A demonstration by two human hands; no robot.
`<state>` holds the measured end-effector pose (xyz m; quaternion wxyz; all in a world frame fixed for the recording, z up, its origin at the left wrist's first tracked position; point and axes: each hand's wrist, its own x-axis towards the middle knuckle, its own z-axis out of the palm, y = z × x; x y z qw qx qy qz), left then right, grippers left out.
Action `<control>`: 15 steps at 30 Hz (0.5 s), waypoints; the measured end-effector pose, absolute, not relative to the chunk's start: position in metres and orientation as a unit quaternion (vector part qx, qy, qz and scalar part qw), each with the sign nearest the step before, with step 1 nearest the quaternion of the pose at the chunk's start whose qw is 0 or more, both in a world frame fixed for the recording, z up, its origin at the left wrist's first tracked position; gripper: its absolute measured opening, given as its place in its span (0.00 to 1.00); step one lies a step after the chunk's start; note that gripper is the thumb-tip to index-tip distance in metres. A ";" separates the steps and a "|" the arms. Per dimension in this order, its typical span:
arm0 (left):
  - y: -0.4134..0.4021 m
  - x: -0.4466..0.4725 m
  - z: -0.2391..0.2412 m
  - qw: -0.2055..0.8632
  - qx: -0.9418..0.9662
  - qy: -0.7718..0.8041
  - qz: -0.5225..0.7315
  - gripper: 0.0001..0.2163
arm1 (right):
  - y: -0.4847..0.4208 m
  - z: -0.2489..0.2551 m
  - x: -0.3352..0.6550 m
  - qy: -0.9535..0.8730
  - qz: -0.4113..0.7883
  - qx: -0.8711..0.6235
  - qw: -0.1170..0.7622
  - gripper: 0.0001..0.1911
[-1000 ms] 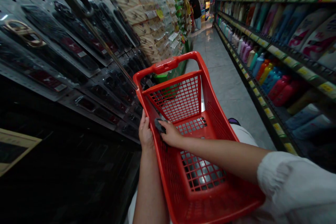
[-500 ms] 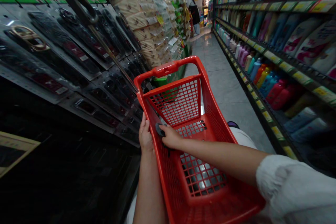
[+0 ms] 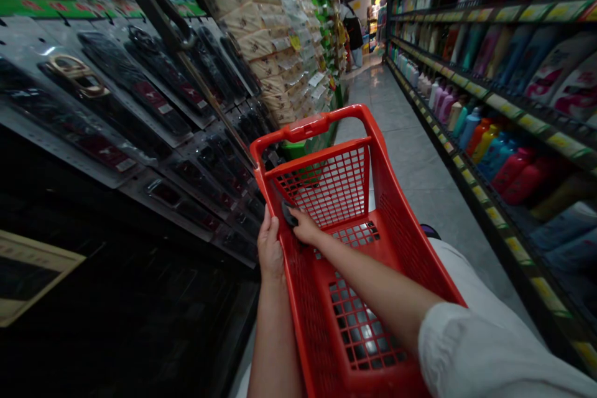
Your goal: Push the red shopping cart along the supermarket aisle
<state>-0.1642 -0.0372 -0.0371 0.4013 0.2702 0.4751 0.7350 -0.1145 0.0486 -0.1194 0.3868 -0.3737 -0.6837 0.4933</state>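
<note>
Right hand [image 3: 305, 225]: reaches inside the basket, fingers grasping a dark cloth.
Left hand [image 3: 271, 247]: against the outside of the same wall — whether its fingers clasp the rim, I cannot tell.
Dark cloth [image 3: 290, 216]: between the right hand and the wall's inner face, just below the rim.
Red basket [image 3: 405, 239]: in front of the person, gridded floor, red handle [image 3: 305, 130] at the far end.
Metal pole [image 3: 217, 106]: slants up leftward from the basket's far corner, before packaged belts [image 3: 144, 84].
Shelves [image 3: 513, 112]: on the right — rows of colourful bottles [image 3: 482, 143].
Tiled aisle [image 3: 396, 118]: another person [image 3: 353, 31] far down it.
</note>
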 end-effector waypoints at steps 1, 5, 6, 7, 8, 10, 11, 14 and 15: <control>-0.037 -0.165 -0.037 0.402 0.269 0.475 0.735 0.25 | 0.041 -0.132 -0.112 -0.677 0.512 -0.384 0.364 0.37; -0.038 -0.167 -0.038 0.403 0.276 0.479 0.730 0.26 | 0.025 -0.145 -0.108 -0.655 0.544 -0.400 0.338 0.33; -0.039 -0.167 -0.037 0.402 0.279 0.479 0.729 0.26 | 0.028 -0.138 -0.109 -0.651 0.536 -0.395 0.364 0.34; -0.038 -0.167 -0.037 0.401 0.283 0.477 0.729 0.26 | 0.032 -0.129 -0.111 -0.649 0.523 -0.382 0.399 0.36; -0.038 -0.167 -0.037 0.401 0.287 0.474 0.730 0.25 | 0.037 -0.120 -0.113 -0.650 0.507 -0.361 0.435 0.37; -0.037 -0.167 -0.038 0.401 0.296 0.468 0.730 0.25 | 0.047 -0.104 -0.117 -0.660 0.481 -0.308 0.489 0.40; -0.036 -0.168 -0.038 0.401 0.299 0.467 0.729 0.25 | 0.051 -0.101 -0.118 -0.664 0.476 -0.287 0.500 0.41; -0.036 -0.169 -0.039 0.394 0.303 0.483 0.721 0.26 | 0.052 -0.114 -0.117 -0.661 0.494 -0.290 0.484 0.41; -0.036 -0.169 -0.040 0.392 0.304 0.490 0.717 0.26 | 0.050 -0.124 -0.115 -0.657 0.506 -0.306 0.467 0.41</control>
